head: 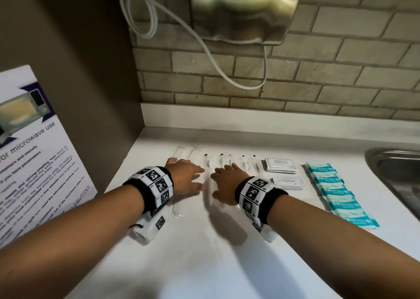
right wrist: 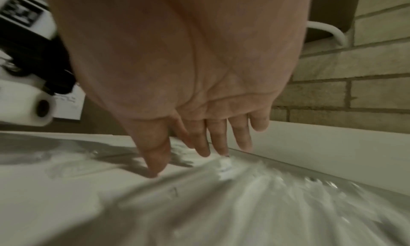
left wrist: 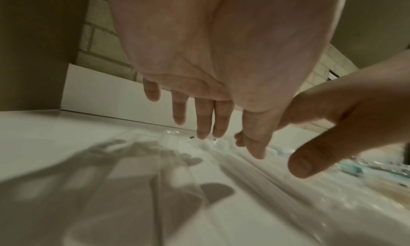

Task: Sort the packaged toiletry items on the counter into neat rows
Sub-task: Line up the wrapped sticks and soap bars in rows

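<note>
Several clear-wrapped toothbrush packets [head: 244, 163] lie side by side on the white counter [head: 204, 253] near the back. My left hand [head: 185, 177] hovers flat over the left packets, fingers straight [left wrist: 203, 120]. My right hand [head: 227, 183] is beside it, fingers straight, thumb tip touching the counter [right wrist: 153, 169] over the wrapped packets [right wrist: 244, 188]. To the right lie white shampoo sachets [head: 280, 165], white toothpaste sachets [head: 288, 182] and a column of teal packets [head: 338, 194].
A steel sink [head: 397, 176] is set into the counter at the far right. A brown side wall with a microwave notice [head: 34, 153] stands at the left. A brick backsplash, a metal dispenser [head: 245, 10] and a hanging white cable [head: 211, 55] are behind.
</note>
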